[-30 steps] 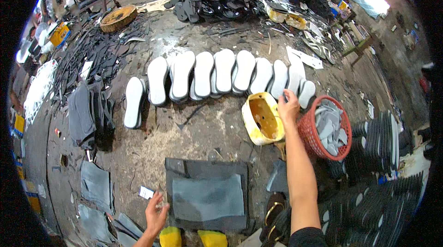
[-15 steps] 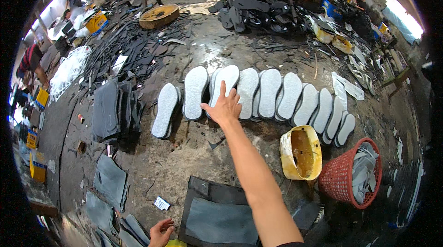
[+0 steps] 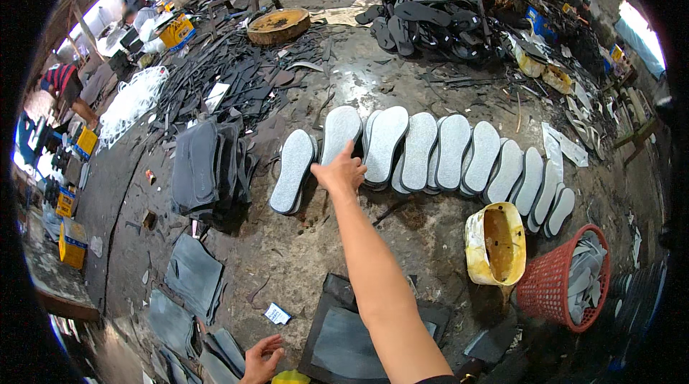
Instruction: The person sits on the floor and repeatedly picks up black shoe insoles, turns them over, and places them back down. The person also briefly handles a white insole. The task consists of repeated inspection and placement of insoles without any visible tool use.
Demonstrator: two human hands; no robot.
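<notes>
While my right hand [image 3: 340,171] reaches far out across the floor [image 3: 301,255], its fingers lie loosely spread and flat at the lower end of a pale grey shoe sole [image 3: 339,133], touching it and gripping nothing that I can see. That sole sits second from the left in a long overlapping row of soles [image 3: 459,154], which curves away to my right toward a yellow container [image 3: 495,244] and a red mesh basket [image 3: 563,283]. I count roughly 12 soles laid out, though the far end overlaps too tightly to be sure. One separate sole [image 3: 294,171] lies just left of my hand, slightly apart from the rest.

I judge the laying-out as well along: the row looks mostly filled and orderly, and the hand is working at its left end. What is left I can only guess at; the basket holds more grey pieces, so more may be due to go down.

My left hand [image 3: 260,359] rests low near my body, fingers open, empty, beside the dark grey sheet [image 3: 344,341] lying in front of me. Stacks of dark cut material [image 3: 204,169] sit left of the row.
</notes>
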